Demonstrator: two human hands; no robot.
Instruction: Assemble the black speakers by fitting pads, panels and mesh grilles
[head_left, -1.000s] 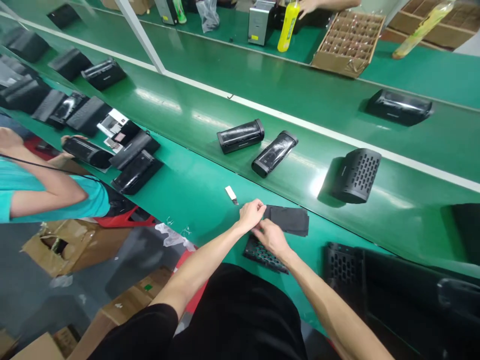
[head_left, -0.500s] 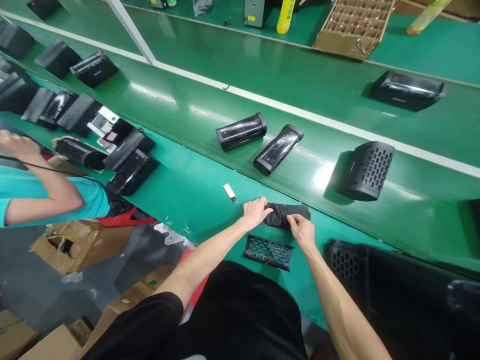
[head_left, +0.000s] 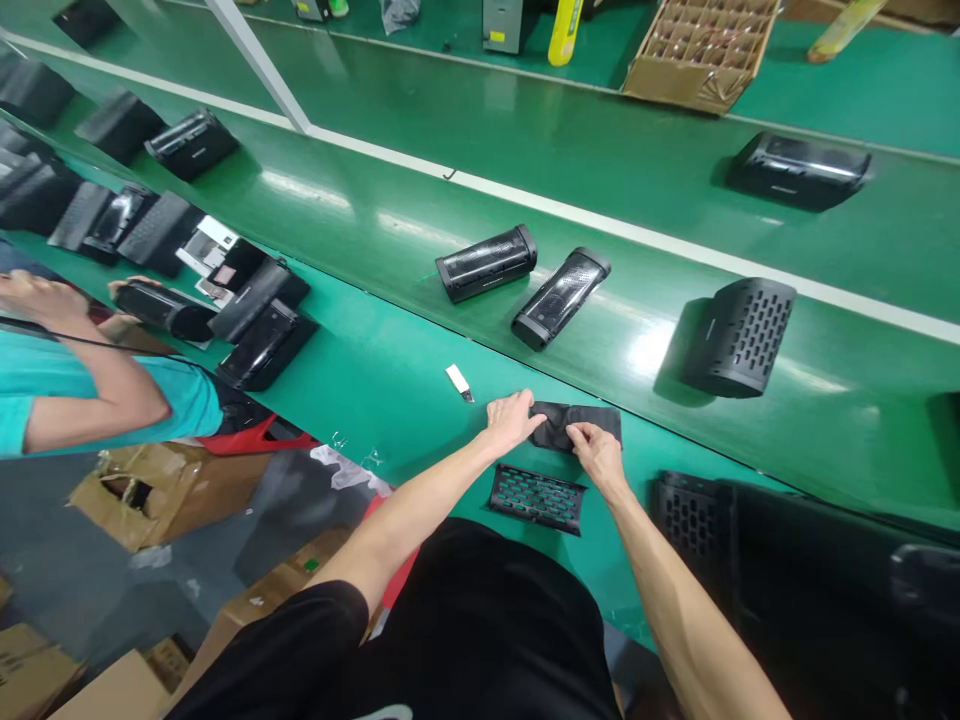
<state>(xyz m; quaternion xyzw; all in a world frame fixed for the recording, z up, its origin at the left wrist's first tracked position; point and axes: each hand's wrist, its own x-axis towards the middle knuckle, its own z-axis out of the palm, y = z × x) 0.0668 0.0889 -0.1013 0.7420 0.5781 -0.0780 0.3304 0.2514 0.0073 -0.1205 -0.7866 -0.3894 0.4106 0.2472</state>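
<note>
A thin black fabric sheet [head_left: 596,424], seemingly part of a small stack, lies on the green bench in front of me. My left hand [head_left: 513,420] grips its left end, the thumb on top and the fingers at the far edge. Over its middle, my right hand [head_left: 596,448] is closed in a pinch on the fabric, which wrinkles between the two hands. Just nearer to me rests a curved black grille [head_left: 538,499] with rows of slots, touched by neither hand. A white-handled cutter [head_left: 459,383] lies to the left.
Black speakers [head_left: 486,264] stand on the green conveyor [head_left: 360,230] beyond the bench, one with its slotted grille [head_left: 757,335] showing. At right is a large dark container [head_left: 810,600]. A co-worker's arm [head_left: 97,410] reaches in at left, near piled speakers [head_left: 266,345]. Cardboard boxes [head_left: 202,490] sit below.
My right hand has shifted slightly left and away from me, drawing the fabric's wrinkles leftward; its right part now lies flatter. My left hand stays at the left end.
</note>
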